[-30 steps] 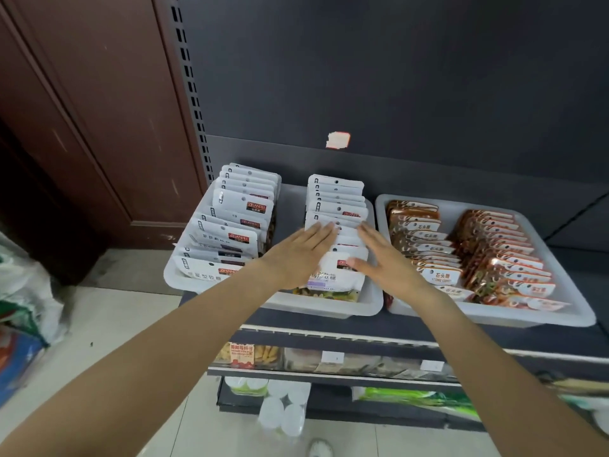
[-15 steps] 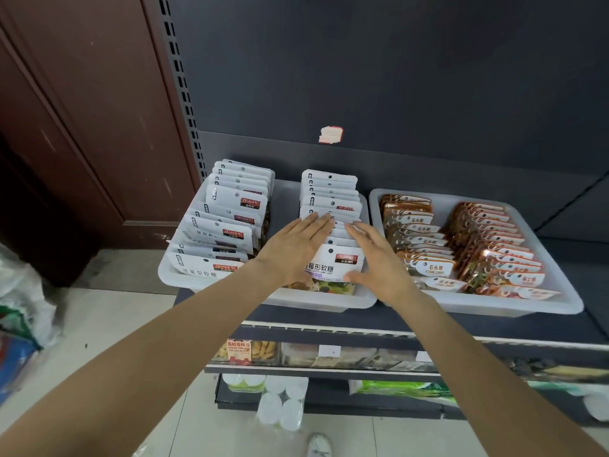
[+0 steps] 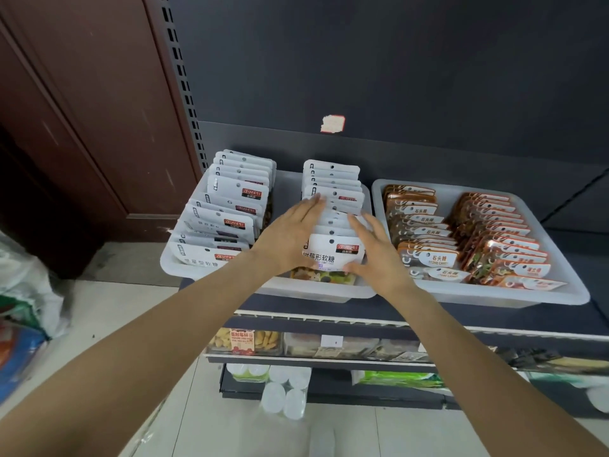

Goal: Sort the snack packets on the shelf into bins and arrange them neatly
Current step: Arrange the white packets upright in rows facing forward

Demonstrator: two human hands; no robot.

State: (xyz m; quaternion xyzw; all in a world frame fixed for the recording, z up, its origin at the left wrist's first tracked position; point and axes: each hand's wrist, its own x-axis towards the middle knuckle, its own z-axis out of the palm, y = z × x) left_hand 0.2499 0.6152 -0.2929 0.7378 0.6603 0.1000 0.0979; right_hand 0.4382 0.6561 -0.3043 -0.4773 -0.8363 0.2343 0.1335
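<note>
Head view, looking down at a dark shelf (image 3: 329,308) carrying two white bins side by side. In the left bin (image 3: 316,293), two rows of white snack packets standing upright and overlapping: a left row (image 3: 227,212) and a right row (image 3: 333,196). Left hand (image 3: 290,239) flat against the left side of the right row, fingers straight and together, fingertips up near the middle packets. Right hand (image 3: 375,255) flat against the right side of the same row, fingers straight and slightly spread, thumb at the lower edge of the front packet (image 3: 333,255). Row held between the two palms; nothing pinched or curled round. In the right bin (image 3: 494,296), two rows of orange-brown packets (image 3: 461,239) with white labels, leaning back in overlapping lines. Below, a lower shelf (image 3: 313,359) with boxed snacks behind a price tag (image 3: 331,342). On the back panel, a torn sticker (image 3: 333,123). At far left, a brown door (image 3: 82,110) and a white bag (image 3: 23,291) on the floor.
</note>
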